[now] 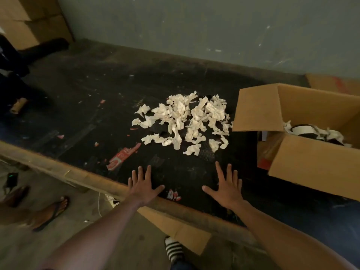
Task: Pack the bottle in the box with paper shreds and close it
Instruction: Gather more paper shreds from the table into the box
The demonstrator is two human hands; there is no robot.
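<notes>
Both hands were flat on the dark tabletop (101,98) near the bottom middle of the frame, palms down with fingers spread and straight, holding nothing. The left hand (143,187) sat right at the table's front edge, and the right hand (227,189) was a bit to the right of it, the two apart with a small red-and-white scrap (174,195) lying between them near the edge. Just above the hands, around the center of the frame, was a loose heap of crumpled cream paper shreds (185,121), spread out over the table and not touching either hand. The cardboard box (303,164) stood at the right side of the frame, open, with one flap (257,110) standing up on its left side, close to the right edge of the shred pile. Inside the box I could see some more shreds and something black and white (301,129) half buried in them, probably the bottle, but honestly I couldn't tell for sure from that angle. A torn red label strip (123,156) lay on the table to the upper left of the left hand. Way over at the left edge there was a small cardboard tube (18,106). More brown cartons (29,20) were stacked in the upper left corner. Down at lower left, someone's foot in a flip-flop (50,213) was on the floor, and a striped sock (174,248) showed at the bottom middle.
</notes>
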